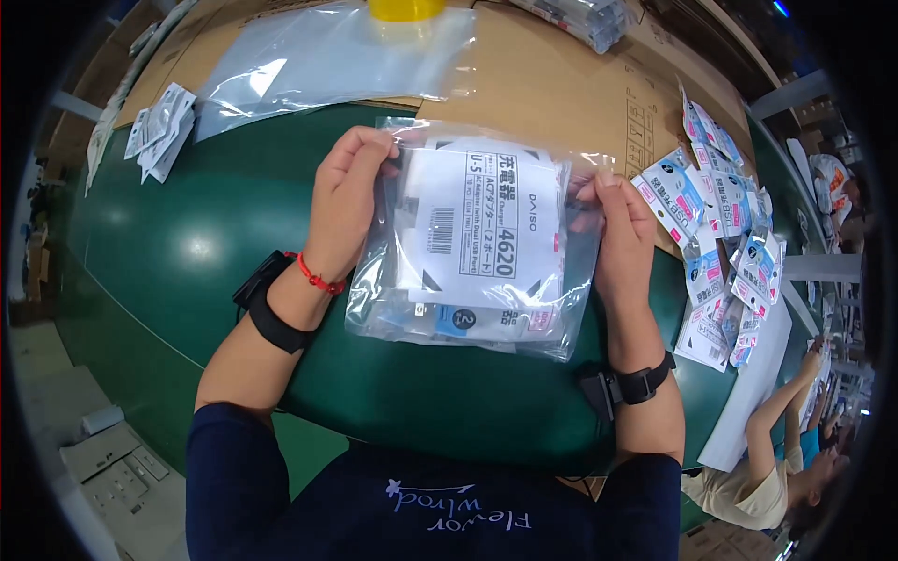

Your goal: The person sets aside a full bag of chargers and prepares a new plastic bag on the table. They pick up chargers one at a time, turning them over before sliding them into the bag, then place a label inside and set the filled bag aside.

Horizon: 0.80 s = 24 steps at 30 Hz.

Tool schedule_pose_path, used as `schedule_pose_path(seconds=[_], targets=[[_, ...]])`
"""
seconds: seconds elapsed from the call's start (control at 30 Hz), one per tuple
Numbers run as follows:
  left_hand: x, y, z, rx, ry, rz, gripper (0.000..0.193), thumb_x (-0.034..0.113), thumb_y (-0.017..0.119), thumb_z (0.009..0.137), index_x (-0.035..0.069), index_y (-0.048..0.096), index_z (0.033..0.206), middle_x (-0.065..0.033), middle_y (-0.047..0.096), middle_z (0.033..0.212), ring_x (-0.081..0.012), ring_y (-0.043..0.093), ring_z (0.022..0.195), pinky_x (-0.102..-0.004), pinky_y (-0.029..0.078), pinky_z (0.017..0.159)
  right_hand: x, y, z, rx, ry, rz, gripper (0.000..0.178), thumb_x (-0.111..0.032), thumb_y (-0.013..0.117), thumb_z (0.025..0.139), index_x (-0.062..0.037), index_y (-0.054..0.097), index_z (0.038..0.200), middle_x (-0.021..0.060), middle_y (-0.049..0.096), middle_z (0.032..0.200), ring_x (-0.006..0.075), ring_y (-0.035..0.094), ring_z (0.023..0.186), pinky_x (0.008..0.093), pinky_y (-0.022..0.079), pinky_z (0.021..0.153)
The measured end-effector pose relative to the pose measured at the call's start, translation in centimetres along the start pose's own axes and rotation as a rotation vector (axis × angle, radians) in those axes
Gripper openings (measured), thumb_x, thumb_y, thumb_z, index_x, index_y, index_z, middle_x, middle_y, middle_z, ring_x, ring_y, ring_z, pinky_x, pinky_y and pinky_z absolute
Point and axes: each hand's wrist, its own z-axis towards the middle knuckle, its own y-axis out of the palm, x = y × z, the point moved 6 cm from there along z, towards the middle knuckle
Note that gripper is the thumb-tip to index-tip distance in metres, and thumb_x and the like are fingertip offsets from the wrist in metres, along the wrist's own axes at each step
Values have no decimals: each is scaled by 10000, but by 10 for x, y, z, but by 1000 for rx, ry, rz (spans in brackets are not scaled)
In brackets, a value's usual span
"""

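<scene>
Between my hands is a clear plastic bag (374, 299) with a white printed label sheet (477, 224) inside, lying over several packaged chargers (456, 320). My left hand (354, 173) pinches the bag's far left corner, thumb and fingers closed on the film. At the far right corner my right hand (617, 210) grips the film the same way. The bag is held over the green table, its far edge toward the cardboard. Whether its mouth is sealed I cannot tell.
Loose charger packs (716, 201) pile up at the right. White cards (161, 131) lie at the far left. Flat clear bags (309, 70) rest on cardboard (561, 117) at the back, beneath a yellow round object (405, 9). Another person (762, 477) sits at the right.
</scene>
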Motion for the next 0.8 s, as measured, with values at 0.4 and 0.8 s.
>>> schedule_pose_path(seconds=[0.4, 0.8], targets=[[-4, -2, 2, 24, 201, 435, 126, 109, 550, 897, -1, 569, 839, -68, 583, 1070, -91, 503, 898, -236, 411, 802, 1, 2, 7, -48, -59, -354, 255, -182, 536, 948, 4, 595, 783, 4, 585, 835, 46, 479, 657, 184, 386, 607], [-10, -8, 3, 84, 301, 664, 122, 115, 591, 864, 5, 556, 902, -108, 603, 1036, -156, 561, 806, -276, 457, 707, 10, 8, 8, -15, -139, -588, 219, -57, 590, 869, -7, 483, 1053, -12, 502, 792, 44, 465, 684, 191, 381, 612]])
